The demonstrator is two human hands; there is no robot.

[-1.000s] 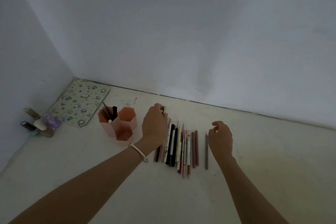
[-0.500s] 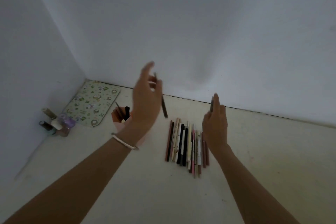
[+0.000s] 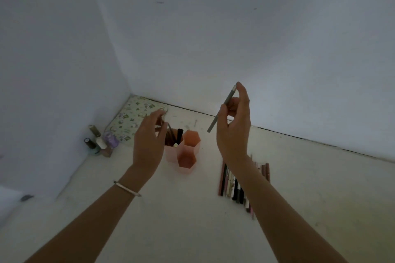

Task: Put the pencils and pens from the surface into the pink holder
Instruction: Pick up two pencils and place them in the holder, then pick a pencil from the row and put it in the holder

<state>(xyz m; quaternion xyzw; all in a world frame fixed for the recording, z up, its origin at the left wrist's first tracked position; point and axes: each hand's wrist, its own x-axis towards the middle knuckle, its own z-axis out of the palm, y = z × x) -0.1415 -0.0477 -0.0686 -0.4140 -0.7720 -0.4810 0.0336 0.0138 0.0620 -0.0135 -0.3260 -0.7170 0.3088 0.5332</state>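
Note:
The pink holder [image 3: 188,157], made of three hexagonal cups, stands on the pale surface; its left cup has several dark pens and pencils in it. My left hand [image 3: 148,143] hovers with curled fingers just over that left cup. A thin dark pencil [image 3: 169,129] runs from its fingertips down into the cup, and I cannot tell whether the fingers grip it. My right hand [image 3: 233,134] is raised to the right of the holder and pinches a grey pencil [image 3: 222,109], tip slanting down-left. A row of pens and pencils [image 3: 233,187] lies on the surface, partly hidden under my right forearm.
A floral mat [image 3: 132,117] lies in the back-left corner, with a few small bottles [image 3: 100,143] in front of it by the left wall. White walls close off the left and the back. The pale surface runs on to the right.
My left hand has come down from mid-air to the holder's left cup with its dark pencil. My right hand has lifted the grey pencil higher and leftward, away from the row.

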